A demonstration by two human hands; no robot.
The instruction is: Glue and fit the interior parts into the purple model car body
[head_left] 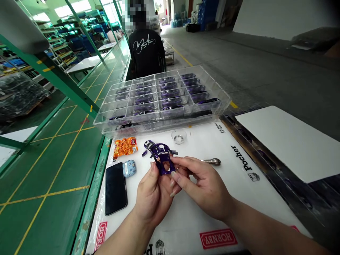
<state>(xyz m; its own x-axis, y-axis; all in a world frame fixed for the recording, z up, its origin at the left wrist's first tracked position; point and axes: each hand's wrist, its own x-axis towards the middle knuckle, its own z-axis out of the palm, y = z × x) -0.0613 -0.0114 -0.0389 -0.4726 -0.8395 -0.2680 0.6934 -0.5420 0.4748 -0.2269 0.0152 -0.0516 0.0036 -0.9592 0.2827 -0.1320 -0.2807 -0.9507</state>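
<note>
A small purple model car body [161, 161] with an open frame is held up over the white work mat. My left hand [155, 193] is closed around its lower left side, thumb upright against the edge. From the right, my right hand [200, 184] pinches the body's right edge between thumb and fingers. Just beyond it lies a black and purple part [150, 145], partly overlapped by the body in this view. A shallow clear dish [179, 137] with tiny pieces stands farther back. Behind my right hand, a metal-handled tool [214, 162] lies partly hidden.
A large clear compartment tray [159, 122] holding several purple car bodies stands at the back. On the left lie an orange snack packet [124, 146], a blue patterned case [129, 168] and a black phone [116, 189]. A person in black [147, 49] sits ahead, back turned.
</note>
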